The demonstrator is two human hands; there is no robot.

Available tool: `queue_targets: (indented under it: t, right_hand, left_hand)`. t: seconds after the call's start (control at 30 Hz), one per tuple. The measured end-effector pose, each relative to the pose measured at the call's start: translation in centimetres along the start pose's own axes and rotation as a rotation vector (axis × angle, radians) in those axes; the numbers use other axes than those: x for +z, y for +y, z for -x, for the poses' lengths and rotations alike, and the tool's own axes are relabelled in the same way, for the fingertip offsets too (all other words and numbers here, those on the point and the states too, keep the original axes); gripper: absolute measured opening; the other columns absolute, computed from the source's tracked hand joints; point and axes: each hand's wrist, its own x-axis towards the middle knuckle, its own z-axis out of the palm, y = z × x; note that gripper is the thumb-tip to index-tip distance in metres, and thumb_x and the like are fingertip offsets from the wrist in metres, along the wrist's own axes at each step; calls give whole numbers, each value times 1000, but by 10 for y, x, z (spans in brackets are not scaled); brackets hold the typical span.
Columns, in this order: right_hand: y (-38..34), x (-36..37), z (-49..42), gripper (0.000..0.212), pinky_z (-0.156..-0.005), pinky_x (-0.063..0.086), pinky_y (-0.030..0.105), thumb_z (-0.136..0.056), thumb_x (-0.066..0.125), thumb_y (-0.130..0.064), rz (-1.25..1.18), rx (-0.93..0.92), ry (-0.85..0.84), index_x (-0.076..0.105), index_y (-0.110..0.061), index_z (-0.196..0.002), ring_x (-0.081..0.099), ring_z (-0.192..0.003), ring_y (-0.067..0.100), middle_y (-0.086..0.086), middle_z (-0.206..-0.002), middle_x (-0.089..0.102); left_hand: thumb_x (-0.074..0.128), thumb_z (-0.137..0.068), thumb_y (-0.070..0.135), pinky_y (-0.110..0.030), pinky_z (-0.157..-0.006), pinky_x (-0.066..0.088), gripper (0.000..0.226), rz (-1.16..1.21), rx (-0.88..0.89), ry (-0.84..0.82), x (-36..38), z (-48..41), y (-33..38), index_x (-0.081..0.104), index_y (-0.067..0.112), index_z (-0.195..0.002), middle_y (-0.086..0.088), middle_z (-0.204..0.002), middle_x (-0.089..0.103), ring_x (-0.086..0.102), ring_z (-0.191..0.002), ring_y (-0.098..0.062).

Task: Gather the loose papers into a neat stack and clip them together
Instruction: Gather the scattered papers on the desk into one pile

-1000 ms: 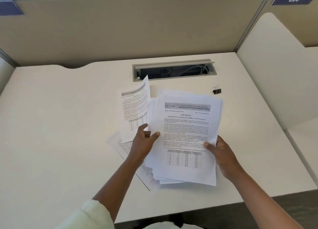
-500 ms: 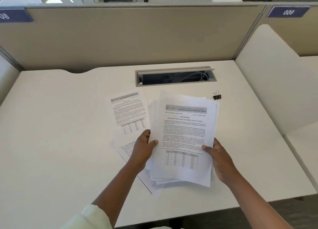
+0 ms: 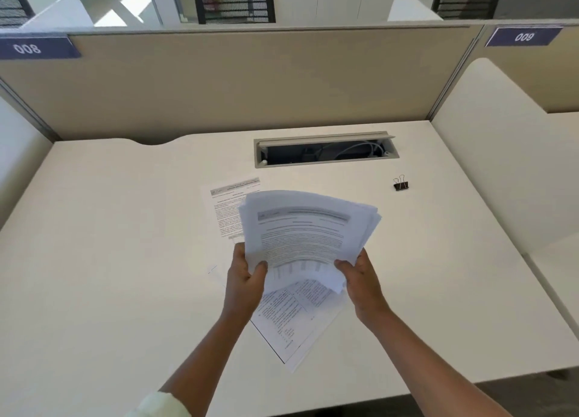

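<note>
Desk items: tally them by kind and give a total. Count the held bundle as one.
Held paper bundle, gripped by the left hand and the right hand: 1
Loose printed sheets on the desk: 2 showing, one behind the bundle, one beneath it
Black binder clip: 1
Total: 4

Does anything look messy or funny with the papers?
Yes. The bundle of papers held in the left hand and right hand is bent and fanned out, its edges not lined up. Two sheets still lie on the desk: one behind the bundle, another crooked beneath it. The binder clip sits unused.
</note>
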Motion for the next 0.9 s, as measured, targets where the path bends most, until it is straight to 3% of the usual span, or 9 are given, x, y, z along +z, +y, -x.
queue_targets:
  t: [0.17,0.37,0.5,0.6,0.7,0.77,0.83,0.9]
  right_hand:
    - [8,9,1,49,-96,52,31,-99,52,0,86,-33,56,53,-27,-140,65,-112,4,-10,-123,69]
    - [9,7,0,48,-100,48,30,-100,52,-3,98,-50,78,53,-27,-141,61,-122,10,-9,-129,68]
    - [18,4,0,50,-93,51,31,-99,54,-6,199,5,30,53,-32,-142,61,-120,13,-13,-127,67]
    - [21,6,-2,37,-101,48,32,-104,55,-19,284,-33,12,58,-30,-139,61,-121,9,-16,-126,68]
    - [13,3,-4,28,-99,48,26,-105,55,-30,356,-113,50,63,-29,-131,63,-115,0,-19,-121,70]
    - [8,-4,-4,20,-92,48,20,-105,55,-29,376,-143,93,64,-32,-123,63,-109,-5,-22,-114,70]
    - [8,-14,-3,21,-88,48,24,-105,55,-27,382,-120,150,65,-28,-123,67,-104,5,-16,-110,72]
    - [16,-26,-2,25,-86,45,29,-105,54,-24,387,-46,203,65,-20,-127,66,-105,19,-5,-112,71]
  left_hand:
    - [53,-95,2,-20,-74,48,39,12,-32,85,10,2,-10,53,36,-116,12,-105,67,62,-93,7]
    - [53,-94,-2,-10,-71,50,43,-18,40,97,9,0,-7,51,38,-110,8,-103,65,61,-92,4]
    - [53,-93,-3,-11,-71,47,47,-28,-30,54,8,3,-20,48,36,-119,14,-107,64,61,-99,3]
    - [54,-97,4,-14,-75,48,43,-39,-56,33,8,5,-28,50,36,-126,17,-111,66,61,-104,0]
    - [55,-97,7,-8,-69,49,36,-97,-27,22,6,3,-26,51,31,-123,16,-108,67,63,-98,3]
    - [58,-97,12,-12,-66,51,20,-185,0,-15,5,-4,-27,53,22,-113,13,-100,68,67,-90,-7]
    - [62,-95,19,-23,-66,51,15,-313,26,-50,5,-11,-32,53,20,-107,11,-90,66,65,-82,-13]
    - [66,-91,24,-33,-75,51,24,-455,76,-27,4,-21,-45,54,19,-112,5,-91,64,62,-86,-17]
